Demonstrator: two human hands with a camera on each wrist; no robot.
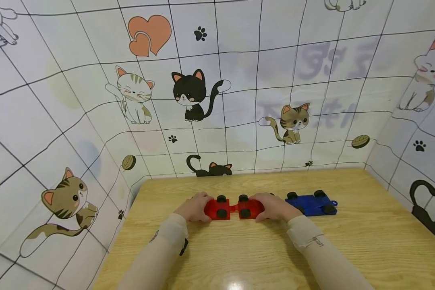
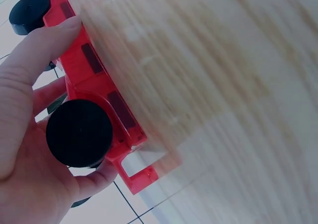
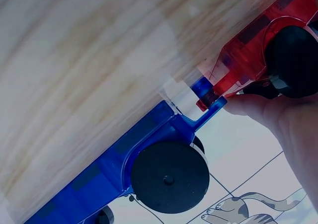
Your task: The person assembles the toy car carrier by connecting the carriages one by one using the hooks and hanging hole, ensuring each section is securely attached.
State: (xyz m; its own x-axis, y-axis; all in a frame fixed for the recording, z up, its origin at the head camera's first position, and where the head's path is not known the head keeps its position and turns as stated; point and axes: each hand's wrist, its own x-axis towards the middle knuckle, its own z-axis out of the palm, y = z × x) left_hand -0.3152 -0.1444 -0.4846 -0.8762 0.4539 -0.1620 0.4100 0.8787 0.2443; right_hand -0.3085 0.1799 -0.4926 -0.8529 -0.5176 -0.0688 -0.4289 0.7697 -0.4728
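Observation:
Two red toy train cars lie wheels-up, end to end, on the table. My left hand [image 1: 195,207] grips the left red train car [image 1: 217,209], thumb on the near side. An open loop shows at that car's outer end in the left wrist view. My right hand [image 1: 273,206] holds the right red train car [image 1: 251,209]. A narrow red coupling [image 1: 233,208] spans the gap between them. On the right lies a wheels-up blue train car [image 1: 309,204]. In the right wrist view, its blue loop [image 3: 211,112] meets the red car's hook [image 3: 208,100]; my hand hides this joint in the head view.
The wooden table [image 1: 239,253] has a back edge close to the cat-printed wall covering [image 1: 239,137]. The same covering rises at the left and right sides. A small black object [image 1: 183,247] hangs by the left cuff.

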